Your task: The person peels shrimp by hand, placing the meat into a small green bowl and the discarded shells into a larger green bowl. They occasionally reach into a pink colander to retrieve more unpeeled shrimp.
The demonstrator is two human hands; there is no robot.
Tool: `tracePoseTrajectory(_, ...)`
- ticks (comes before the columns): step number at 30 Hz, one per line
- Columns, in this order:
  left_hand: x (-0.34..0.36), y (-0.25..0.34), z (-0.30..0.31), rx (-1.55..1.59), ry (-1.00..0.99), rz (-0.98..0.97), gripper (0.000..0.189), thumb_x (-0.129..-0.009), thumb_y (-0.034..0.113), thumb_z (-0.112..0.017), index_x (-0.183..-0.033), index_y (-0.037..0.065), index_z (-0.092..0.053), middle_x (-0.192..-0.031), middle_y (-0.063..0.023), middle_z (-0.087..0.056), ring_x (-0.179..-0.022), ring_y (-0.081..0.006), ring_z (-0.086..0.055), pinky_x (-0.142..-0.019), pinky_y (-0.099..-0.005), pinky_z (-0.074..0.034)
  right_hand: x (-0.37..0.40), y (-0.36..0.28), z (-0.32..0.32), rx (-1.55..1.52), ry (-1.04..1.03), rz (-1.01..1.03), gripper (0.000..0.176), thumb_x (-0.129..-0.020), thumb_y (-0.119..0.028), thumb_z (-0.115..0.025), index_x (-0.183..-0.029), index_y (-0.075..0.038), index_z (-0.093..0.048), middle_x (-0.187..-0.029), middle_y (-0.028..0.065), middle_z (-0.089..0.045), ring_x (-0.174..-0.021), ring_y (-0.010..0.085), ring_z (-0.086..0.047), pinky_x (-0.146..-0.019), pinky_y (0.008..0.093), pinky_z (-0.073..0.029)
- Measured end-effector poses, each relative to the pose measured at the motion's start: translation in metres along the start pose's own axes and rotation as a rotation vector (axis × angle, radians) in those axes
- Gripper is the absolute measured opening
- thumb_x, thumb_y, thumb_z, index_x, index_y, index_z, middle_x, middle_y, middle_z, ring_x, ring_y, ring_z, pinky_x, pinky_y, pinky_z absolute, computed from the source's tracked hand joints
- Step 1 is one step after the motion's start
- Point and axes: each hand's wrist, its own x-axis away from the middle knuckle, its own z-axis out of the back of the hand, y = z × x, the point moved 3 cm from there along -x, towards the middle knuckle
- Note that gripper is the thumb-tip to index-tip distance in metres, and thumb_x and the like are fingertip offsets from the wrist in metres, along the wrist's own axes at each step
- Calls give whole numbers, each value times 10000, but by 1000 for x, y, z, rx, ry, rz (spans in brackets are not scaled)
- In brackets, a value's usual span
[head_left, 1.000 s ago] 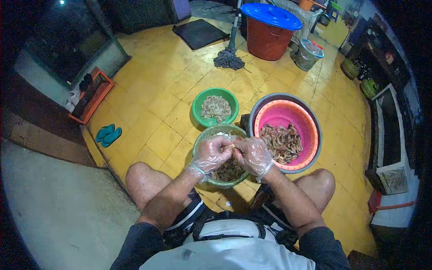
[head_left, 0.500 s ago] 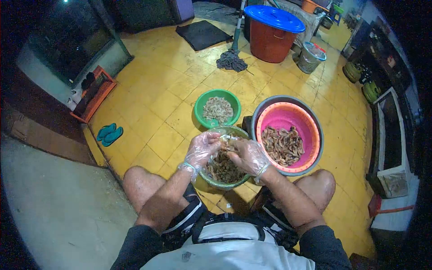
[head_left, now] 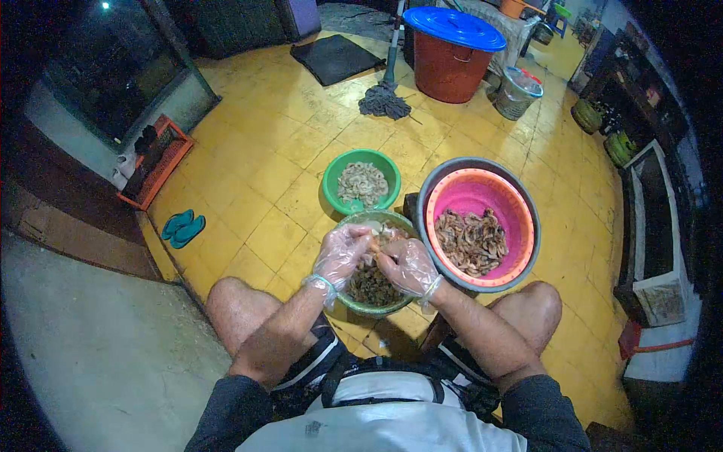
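Left hand [head_left: 343, 252] and right hand [head_left: 407, 265], both gloved, pinch one shrimp [head_left: 374, 244] together above the near green bowl [head_left: 392, 218].

Worn on the head, aimed forward and steeply down. Close above the left hand [head_left: 343, 255] and right hand [head_left: 407, 265] at frame centre; wide fisheye, reaching across the yellow tiled floor [head_left: 256, 173] to the red bin [head_left: 450, 68] at the top edge.

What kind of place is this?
Probably a home's back kitchen or washing area. The yellow tiled floor, the grey string mop beside the red plastic barrel with a blue lid and the pink plastic basin of shrimp suggest it. The gloved left hand and gloved right hand pinch one small shrimp.
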Motion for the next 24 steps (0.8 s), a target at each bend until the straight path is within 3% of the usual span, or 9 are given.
tracePoseTrajectory(3,-5,10,9,158,93,35,216,-896,76,-667,-1068,-25,-583,-936,-64,-665,-777,-100,-620,-663,-247,-525,2,-3,1,-20,-35,-48,212,-863,-184,-592,-743,-14,-636,-706,217,-619,-653,391,-603,-622,468,-471)
tracePoseTrajectory(5,-10,9,14,68,90,-35,272,-892,76,-674,-1121,-30,-573,-955,-68,-669,-770,-98,-618,-655,-248,-528,4,-3,0,-20,-43,-52,202,-862,-193,-601,-773,-16,-642,-725,215,-628,-662,392,-608,-624,471,-474)
tracePoseTrajectory(8,-2,16,5,13,95,55,302,-887,69,-677,-1156,-41,-596,-918,-59,-675,-763,-93,-619,-655,-238,-523,5,5,0,168,-68,-13,178,-830,-222,-635,-773,-56,-664,-723,212,-631,-689,412,-617,-653,513,-488)
tracePoseTrajectory(10,7,22,-1,-273,27,-13,297,-886,78,-681,-1151,-46,-633,-899,-51,-682,-746,-85,-618,-665,-226,-517,1,5,4,218,89,5,160,-809,-209,-663,-871,-62,-660,-748,199,-641,-717,404,-623,-664,500,-498)
tracePoseTrajectory(13,11,13,-10,-347,-42,-38,259,-884,86,-684,-1106,-47,-666,-919,-57,-696,-764,-87,-629,-698,-228,-523,1,-9,8,247,213,120,129,-784,-155,-664,-877,-71,-636,-726,179,-641,-713,372,-638,-651,493,-498)
tracePoseTrajectory(15,12,3,-16,-309,-120,62,274,-875,94,-698,-1106,-50,-664,-966,-77,-703,-806,-104,-641,-746,-243,-532,7,6,-4,357,235,179,85,-768,-144,-642,-805,-70,-620,-679,174,-637,-636,339,-644,-594,481,-501)
tracePoseTrajectory(17,11,-11,-13,-343,-70,-48,270,-871,96,-705,-1092,-56,-668,-963,-91,-708,-835,-123,-650,-776,-260,-534,7,8,-12,540,103,53,46,-765,-124,-614,-770,-80,-623,-656,149,-625,-608,328,-632,-563,477,-485)
tracePoseTrajectory(18,12,-10,-15,-353,-45,-75,252,-863,79,-699,-1071,-61,-675,-950,-96,-711,-838,-131,-655,-782,-264,-533,8,7,-12,507,157,75,106,-753,-160,-620,-687,-77,-619,-624,142,-620,-574,312,-630,-540,467,-482)
tracePoseTrajectory(24,17,-6,-20,-364,7,-56,209,-828,53,-697,-1007,-54,-685,-904,-95,-708,-804,-117,-642,-732,-256,-521,7,6,-16,561,52,64,92,-739,-149,-623,-731,-59,-641,-647,157,-637,-601,336,-660,-555,452,-502)
